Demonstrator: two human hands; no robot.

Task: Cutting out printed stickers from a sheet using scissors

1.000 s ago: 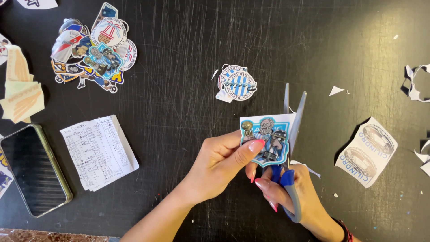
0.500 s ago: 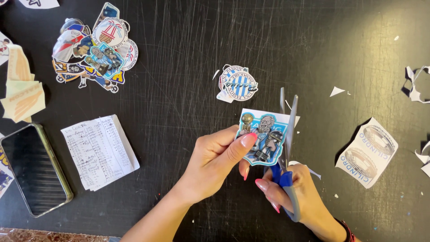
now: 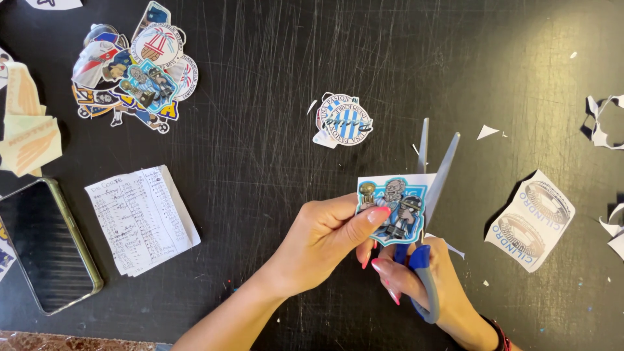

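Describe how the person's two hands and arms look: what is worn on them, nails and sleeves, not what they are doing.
Both forearms are bare, with no sleeves in view. The left hand has long nails painted pink and shows no ring. The right hand has the same long pink nails. At the right wrist, by the frame's lower edge, sits a dark band with a red edge. No watch or gloves are visible.

A pile of cut-out stickers (image 3: 130,75) lies far left on the black table (image 3: 260,97); a handwritten paper slip (image 3: 140,218) sits beside a dark phone (image 3: 45,244) near left; a round striped sticker (image 3: 344,120) lies mid-table; an uncut sticker sheet (image 3: 533,221) and white scraps (image 3: 604,123) lie right.
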